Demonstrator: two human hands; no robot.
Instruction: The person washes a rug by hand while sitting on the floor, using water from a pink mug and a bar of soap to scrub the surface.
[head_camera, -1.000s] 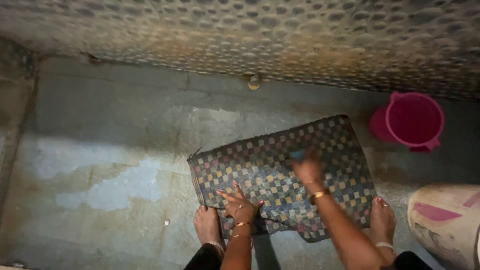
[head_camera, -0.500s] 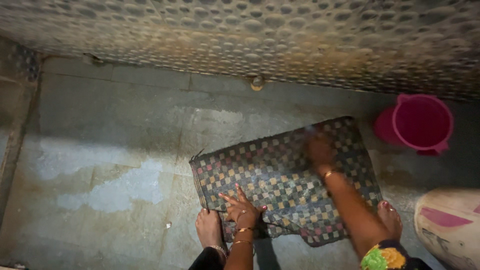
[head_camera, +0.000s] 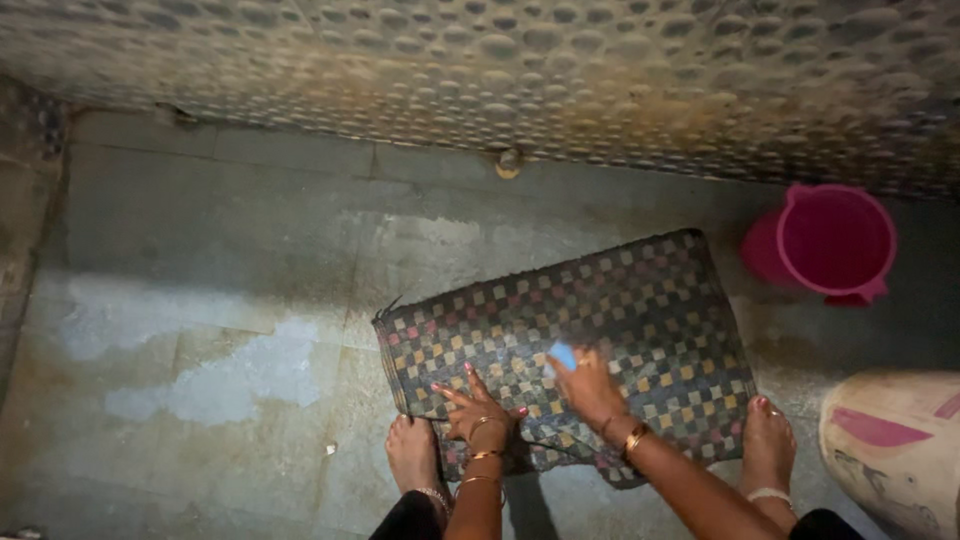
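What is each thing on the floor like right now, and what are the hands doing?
Checkered mat: flat on the floor, looks wet.
Left hand: pressed open on the mat.
Right hand: closed on a small blue scrubber.
Pink bucket: upright, open-topped.
Floor: patchy wet.

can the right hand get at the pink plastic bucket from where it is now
Probably yes, with a stretch. The right hand, gripping a small blue object, rests on the checkered woven mat. The pink plastic bucket stands apart beyond the mat's far right corner, with only bare floor between.
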